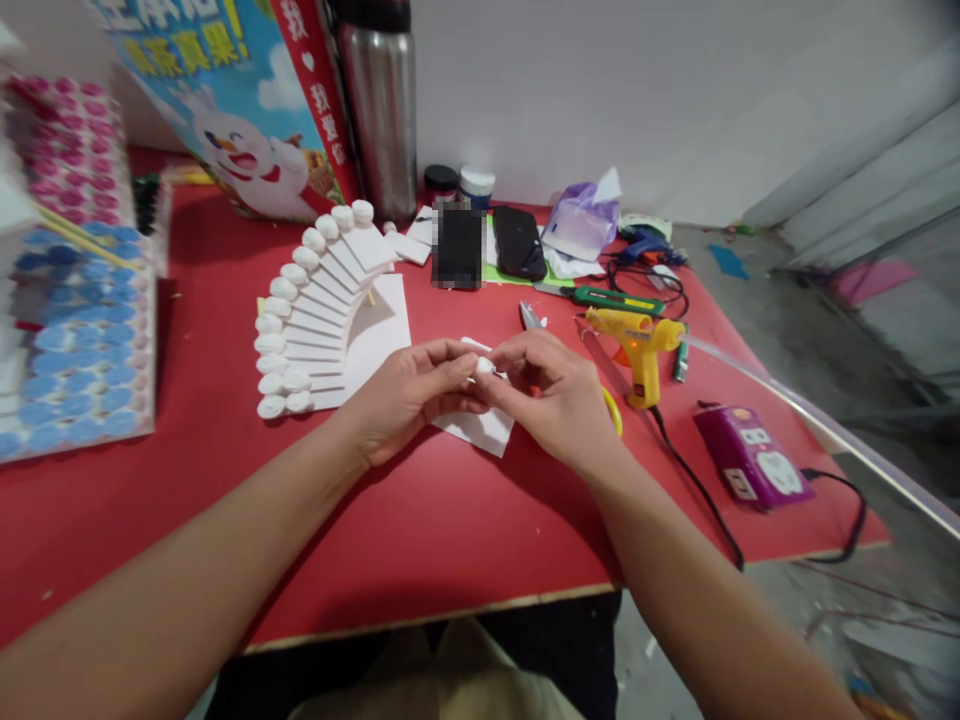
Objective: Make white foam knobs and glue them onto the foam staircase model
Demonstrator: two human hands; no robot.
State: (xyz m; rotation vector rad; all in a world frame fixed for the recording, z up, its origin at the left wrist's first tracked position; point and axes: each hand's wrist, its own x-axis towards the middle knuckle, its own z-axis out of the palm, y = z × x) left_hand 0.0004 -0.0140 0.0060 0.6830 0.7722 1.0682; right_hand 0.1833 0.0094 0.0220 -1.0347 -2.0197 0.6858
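My left hand [424, 388] and my right hand [551, 390] meet over the middle of the red table, both closed on a small white rolled piece [486, 367]. Their fingertips pinch it from either side and hide part of it. Under the hands lies a white sheet of paper [487, 432]. Left of them stands a curved white stair-like model [315, 325], its outer edge lined with several white rolled rosettes [281, 290]. Scissors [613, 410] with a yellow handle are partly covered by my right hand.
On the right are a yellow hot glue gun [641, 350] with a long glue stick, a green utility knife [619, 300] and a purple power socket box [750, 455] with cords. A steel flask [382, 110], phones [519, 243] and blue rosettes [82, 350] stand or lie around.
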